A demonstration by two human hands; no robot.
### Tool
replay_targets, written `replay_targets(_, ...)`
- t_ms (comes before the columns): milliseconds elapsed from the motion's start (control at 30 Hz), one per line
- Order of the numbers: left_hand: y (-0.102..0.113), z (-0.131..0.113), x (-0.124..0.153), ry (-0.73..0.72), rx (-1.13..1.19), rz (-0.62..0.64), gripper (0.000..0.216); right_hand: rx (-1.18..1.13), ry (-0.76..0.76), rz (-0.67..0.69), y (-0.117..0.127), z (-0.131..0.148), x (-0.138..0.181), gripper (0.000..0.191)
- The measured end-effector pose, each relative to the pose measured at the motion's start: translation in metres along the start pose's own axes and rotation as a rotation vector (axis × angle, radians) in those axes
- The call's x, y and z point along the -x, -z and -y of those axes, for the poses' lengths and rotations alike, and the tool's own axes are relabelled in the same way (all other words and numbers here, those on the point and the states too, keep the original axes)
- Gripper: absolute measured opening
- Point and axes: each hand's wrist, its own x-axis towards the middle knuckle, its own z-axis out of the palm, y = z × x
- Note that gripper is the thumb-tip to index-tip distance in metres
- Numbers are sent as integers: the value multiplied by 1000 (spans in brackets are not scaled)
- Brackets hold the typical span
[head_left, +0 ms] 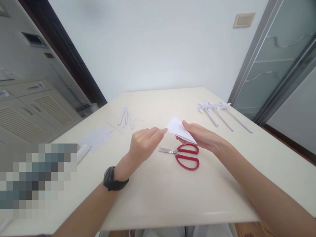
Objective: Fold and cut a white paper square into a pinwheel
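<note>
A folded piece of white paper (pixel 181 129) is held above the table between my two hands. My left hand (pixel 147 141), with a black watch on its wrist, pinches the paper's left corner. On the other side, my right hand (pixel 198 134) grips the paper, thumb on top and fingers underneath. Below the paper lies a pair of scissors (pixel 188 162) with red handles, its blades slightly apart and pointing left. Neither hand touches the scissors.
Several rolled paper sticks (pixel 125 117) lie at the back left, near a stack of white paper sheets (pixel 96 137). Paper pinwheels (pixel 212 107) on sticks rest at the right of the cream table (pixel 158 200). A white wall (pixel 158 46) stands behind.
</note>
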Motion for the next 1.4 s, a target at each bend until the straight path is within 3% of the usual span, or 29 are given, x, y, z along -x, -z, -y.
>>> replay_targets(100, 4, -7, -8, 218, 179, 22, 13, 77, 79, -30, 0, 3, 3, 26)
replay_targets(267, 11, -16, -27, 809, 794, 204, 23, 140, 127, -80, 3, 5, 5, 25)
replay_targets(400, 12, -14, -31, 1015, 1156, 269, 26, 173, 140, -74, 0, 6, 5, 26)
replay_targets(567, 16, -16, -29, 1001, 1348, 336, 27, 280, 138, -105, -1, 5, 4, 26)
replay_targets(900, 16, -18, -31, 1003, 1248, 404, 34, 425, 161, -189, -3, 5, 2, 25)
replay_targets(1400, 11, -21, -28, 1024, 1106, 289, 27, 541, 294, -293, -10, 0, -3, 23)
